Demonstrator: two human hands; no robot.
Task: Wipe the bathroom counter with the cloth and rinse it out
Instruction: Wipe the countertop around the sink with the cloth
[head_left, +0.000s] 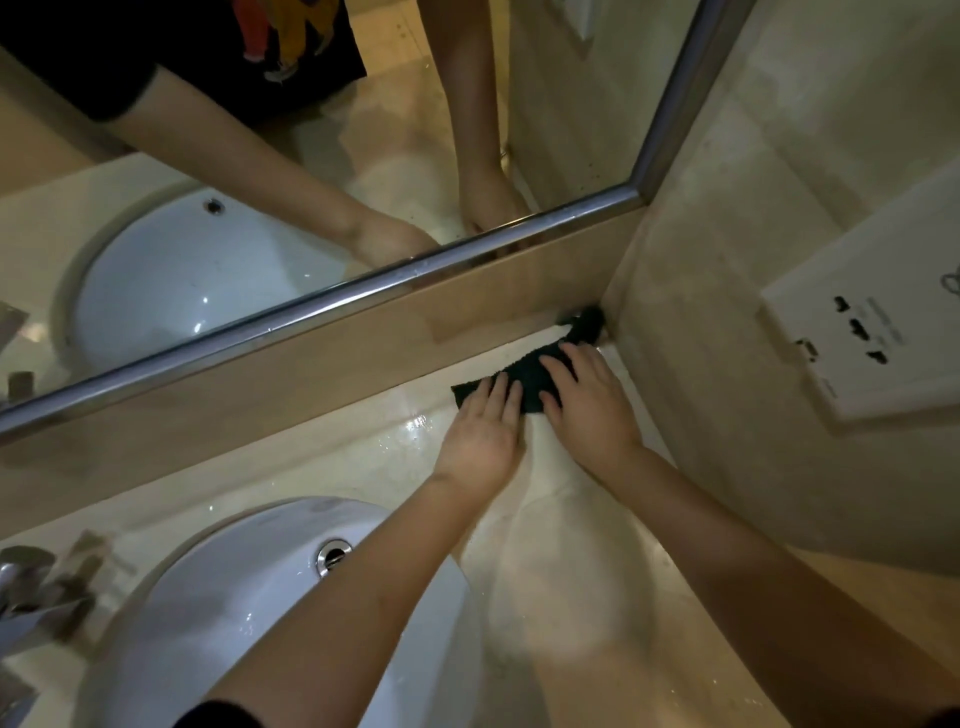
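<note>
Right now both hands press flat on the cloth (527, 375), which lies right of centre in the frame. It sits on the counter (566, 551) where that meets the backsplash strip (311, 364) and the side wall. The left hand (483, 434) has its fingers straight and close together on the cloth's left end. The right hand (589, 408) lies just beside it, fingers straight and slightly spread over the middle. Neither hand grips anything; both bear down with extended fingers.

The step in hand looks to be wiping the back corner. To do it well, I would press evenly through both palms and push the cloth's far end fully into the join. Then I would draw it back in overlapping strokes toward the sink (234, 597) at lower left, so loose water runs into the basin rather than off the front edge. The wall socket panel (852, 338) at the right of the frame is best kept away from a wet cloth.

The cloth is dark, almost black-green, with a nubby towelling surface. It is pulled into a long narrow strip, and its far end is bunched into the corner. The pale, glossy counter shows a wet sheen and droplets just left of the left hand, so the cloth is probably damp.
</note>
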